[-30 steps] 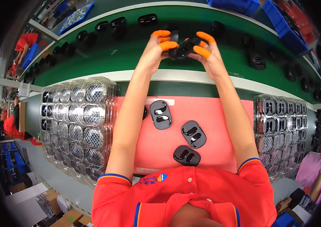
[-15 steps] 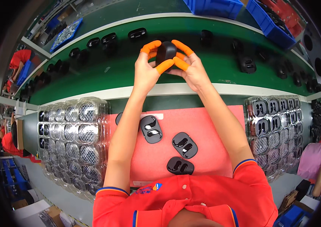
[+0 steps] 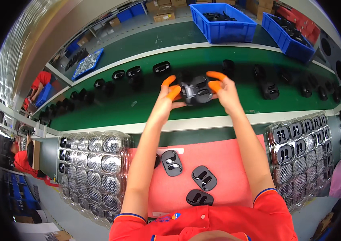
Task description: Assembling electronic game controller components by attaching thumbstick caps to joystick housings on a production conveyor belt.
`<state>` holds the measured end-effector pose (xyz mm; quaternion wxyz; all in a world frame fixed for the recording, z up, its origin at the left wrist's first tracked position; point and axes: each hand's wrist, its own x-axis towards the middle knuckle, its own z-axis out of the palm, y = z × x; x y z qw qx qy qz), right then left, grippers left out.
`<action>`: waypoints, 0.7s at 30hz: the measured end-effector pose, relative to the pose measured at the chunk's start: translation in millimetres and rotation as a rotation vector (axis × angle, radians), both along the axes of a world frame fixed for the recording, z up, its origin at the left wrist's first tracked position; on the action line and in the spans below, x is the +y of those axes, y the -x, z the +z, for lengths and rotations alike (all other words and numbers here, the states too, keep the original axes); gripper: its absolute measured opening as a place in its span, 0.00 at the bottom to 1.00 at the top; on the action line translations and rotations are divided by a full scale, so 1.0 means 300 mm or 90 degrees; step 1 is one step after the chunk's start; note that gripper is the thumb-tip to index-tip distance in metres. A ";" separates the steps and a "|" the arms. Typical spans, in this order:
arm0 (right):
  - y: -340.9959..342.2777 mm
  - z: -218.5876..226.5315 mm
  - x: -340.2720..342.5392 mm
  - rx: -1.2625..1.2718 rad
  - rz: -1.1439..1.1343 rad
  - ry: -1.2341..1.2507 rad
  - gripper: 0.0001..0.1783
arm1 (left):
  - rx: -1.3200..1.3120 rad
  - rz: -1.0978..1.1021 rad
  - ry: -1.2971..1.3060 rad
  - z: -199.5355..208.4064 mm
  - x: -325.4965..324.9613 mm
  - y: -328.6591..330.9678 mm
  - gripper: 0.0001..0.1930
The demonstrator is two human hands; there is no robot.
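Observation:
Both my arms reach forward over the green conveyor belt [image 3: 146, 108]. My left hand [image 3: 169, 96] and my right hand [image 3: 223, 90], with orange finger cots on thumbs and fingers, hold one black oval plastic case part [image 3: 196, 90] between them above the belt. Three similar black oval parts [image 3: 171, 162] [image 3: 204, 178] [image 3: 199, 197] lie on the pink mat [image 3: 226, 160] near my chest.
Stacks of clear blister trays stand left [image 3: 92, 168] and right [image 3: 299, 152] of the mat, the right one holding black parts. More black parts [image 3: 268, 90] ride along the belt. Blue bins [image 3: 222, 22] sit beyond it. A person in red [image 3: 38, 84] works at far left.
My hands have stayed over the belt with the black part, shifting slightly; the part now faces me more openly between the fingers. The view has tilted a little.

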<state>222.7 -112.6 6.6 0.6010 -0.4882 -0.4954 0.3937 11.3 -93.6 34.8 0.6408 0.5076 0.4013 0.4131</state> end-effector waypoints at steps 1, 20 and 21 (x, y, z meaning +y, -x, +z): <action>-0.047 -0.007 0.014 -0.164 -0.086 -0.043 0.16 | 0.077 -0.024 -0.031 0.037 0.020 0.001 0.24; 0.343 0.073 -0.259 -0.710 0.465 -0.082 0.33 | 0.861 0.186 -0.484 -0.170 0.538 0.062 0.36; 0.378 0.091 -0.310 -0.727 0.485 -0.043 0.35 | 0.815 0.241 -0.461 -0.133 0.486 0.057 0.35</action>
